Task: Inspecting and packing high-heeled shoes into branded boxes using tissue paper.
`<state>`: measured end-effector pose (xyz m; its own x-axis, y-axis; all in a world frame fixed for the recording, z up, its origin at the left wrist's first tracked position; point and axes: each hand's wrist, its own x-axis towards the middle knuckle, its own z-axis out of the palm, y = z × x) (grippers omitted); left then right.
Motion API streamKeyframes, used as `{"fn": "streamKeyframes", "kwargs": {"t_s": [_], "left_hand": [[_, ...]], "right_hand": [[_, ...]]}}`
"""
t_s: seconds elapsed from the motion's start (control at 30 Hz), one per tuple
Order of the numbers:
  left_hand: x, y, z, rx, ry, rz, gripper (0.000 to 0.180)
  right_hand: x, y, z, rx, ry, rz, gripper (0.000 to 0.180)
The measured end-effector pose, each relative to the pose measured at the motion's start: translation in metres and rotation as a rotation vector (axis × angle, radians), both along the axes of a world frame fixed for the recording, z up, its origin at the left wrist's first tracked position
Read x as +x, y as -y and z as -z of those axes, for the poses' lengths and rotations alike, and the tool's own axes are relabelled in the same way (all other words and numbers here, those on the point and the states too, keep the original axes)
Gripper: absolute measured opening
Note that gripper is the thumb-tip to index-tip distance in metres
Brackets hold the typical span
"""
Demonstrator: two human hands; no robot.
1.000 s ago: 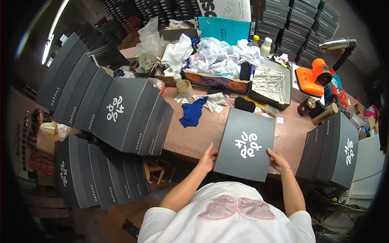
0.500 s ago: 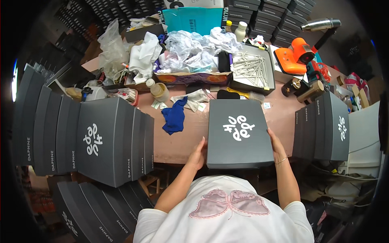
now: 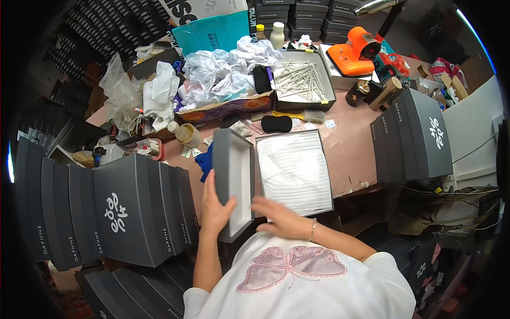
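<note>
Left hand point(image 3: 215, 211): closed round the edge of a dark grey shoebox lid point(image 3: 222, 165), fingers along its outer face, thumb at the near part. Lid stands tilted on its side, pale inside facing 3 o'clock. Right hand point(image 3: 284, 220): motion-blurred, fingers loosely extended, nothing seen in grasp; tips right by the lid's edge, can't tell if touching.

Clock below is from the open shoebox base point(image 3: 327, 176), 12 away from the person. Base sits on the pink tabletop point(image 3: 348, 151), lid at its 9, white striped wrapping paper point(image 3: 295, 175) covering its contents. Blue cloth point(image 3: 204, 162) between 9 and 10, partly behind lid. Black oval pad point(image 3: 276, 124) at 11; yellow-handled brush point(image 3: 300, 115) at 12, tray of white sticks point(image 3: 305, 106) beyond it. Shoebox stacks: left one point(image 3: 130, 210) between 8 and 9, right one point(image 3: 411, 139) between 2 and 3.
</note>
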<state>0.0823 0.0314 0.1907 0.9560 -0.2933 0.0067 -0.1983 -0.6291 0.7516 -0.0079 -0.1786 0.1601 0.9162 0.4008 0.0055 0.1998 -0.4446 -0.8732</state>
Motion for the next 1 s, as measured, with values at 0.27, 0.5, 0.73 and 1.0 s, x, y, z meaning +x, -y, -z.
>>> {"fn": "streamKeyframes", "kwargs": {"t_s": [0.27,0.5,0.73,1.0], "left_hand": [[0.001,-0.067,0.019,0.534,0.367,-0.177,0.059],[-0.039,0.045,0.042,0.125,-0.243,0.423,0.031],[-0.045,0.056,0.044,0.041,-0.457,0.597,0.031],[-0.074,0.135,0.1,-0.056,-0.138,0.746,0.042]], "right_hand": [[-0.061,0.166,0.092,-0.701,-0.184,0.497,0.051],[-0.042,0.118,0.053,-0.846,0.284,0.368,0.03],[-0.038,0.157,0.051,-0.225,0.137,0.588,0.009],[-0.125,0.212,0.105,0.431,-1.088,0.804,0.019]]}}
